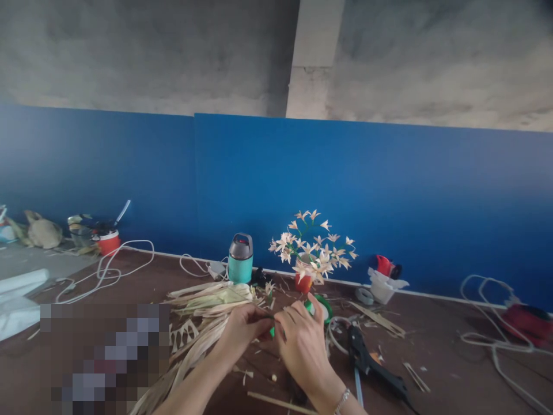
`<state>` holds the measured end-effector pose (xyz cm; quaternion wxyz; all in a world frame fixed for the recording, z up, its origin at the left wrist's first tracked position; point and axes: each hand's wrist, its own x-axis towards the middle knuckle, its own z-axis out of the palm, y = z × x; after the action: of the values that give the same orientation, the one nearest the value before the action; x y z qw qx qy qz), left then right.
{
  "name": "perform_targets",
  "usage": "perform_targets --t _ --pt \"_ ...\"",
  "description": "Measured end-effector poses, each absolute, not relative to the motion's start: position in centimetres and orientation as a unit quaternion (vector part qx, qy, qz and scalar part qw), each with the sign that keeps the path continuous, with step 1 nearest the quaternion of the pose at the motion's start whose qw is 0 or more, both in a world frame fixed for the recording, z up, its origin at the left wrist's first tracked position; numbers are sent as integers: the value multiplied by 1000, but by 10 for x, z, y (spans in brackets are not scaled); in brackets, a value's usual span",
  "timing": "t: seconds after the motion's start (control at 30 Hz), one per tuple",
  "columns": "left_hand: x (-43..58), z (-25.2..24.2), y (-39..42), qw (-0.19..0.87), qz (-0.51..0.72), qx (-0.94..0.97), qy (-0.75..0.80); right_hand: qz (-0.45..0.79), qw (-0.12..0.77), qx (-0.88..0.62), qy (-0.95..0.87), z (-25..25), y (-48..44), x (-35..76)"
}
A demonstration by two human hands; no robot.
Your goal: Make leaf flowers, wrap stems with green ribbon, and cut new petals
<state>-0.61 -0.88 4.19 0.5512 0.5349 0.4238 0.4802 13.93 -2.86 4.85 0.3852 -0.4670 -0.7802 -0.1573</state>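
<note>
My left hand (244,327) is closed in a pinch on a thin green flower stem, just above the table. From the fingers a small pale flower (269,287) rises, its green stem (271,298) running down toward them. My right hand (302,340) meets the left at the same spot, thumb and forefinger closed on the stem, with the other fingers partly raised. A bit of green (272,331) shows between the hands; its lower part is hidden. Just behind the right hand lies a roll of green tape (325,308). Dried husks (211,308) spread beside the left hand.
Behind the hands, a red pot (303,282) holds several pale flowers (322,253). A teal flask (240,259) stands by the blue partition (276,173). At right are a black glue gun (371,366), a grey tape roll (364,296) and a white container (383,288). Cables (106,271) lie left.
</note>
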Motion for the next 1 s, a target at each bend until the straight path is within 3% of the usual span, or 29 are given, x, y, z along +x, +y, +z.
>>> perform_targets --t 0.4,0.83,1.0 --pt "-18 38 -5 667 477 447 356 -140 404 -433 -794 60 -34 140" --pt "-16 33 2 578 477 533 394 -134 433 -424 -784 57 -34 138" --pt "-22 42 0 526 480 586 386 39 447 -465 -763 61 -32 138"
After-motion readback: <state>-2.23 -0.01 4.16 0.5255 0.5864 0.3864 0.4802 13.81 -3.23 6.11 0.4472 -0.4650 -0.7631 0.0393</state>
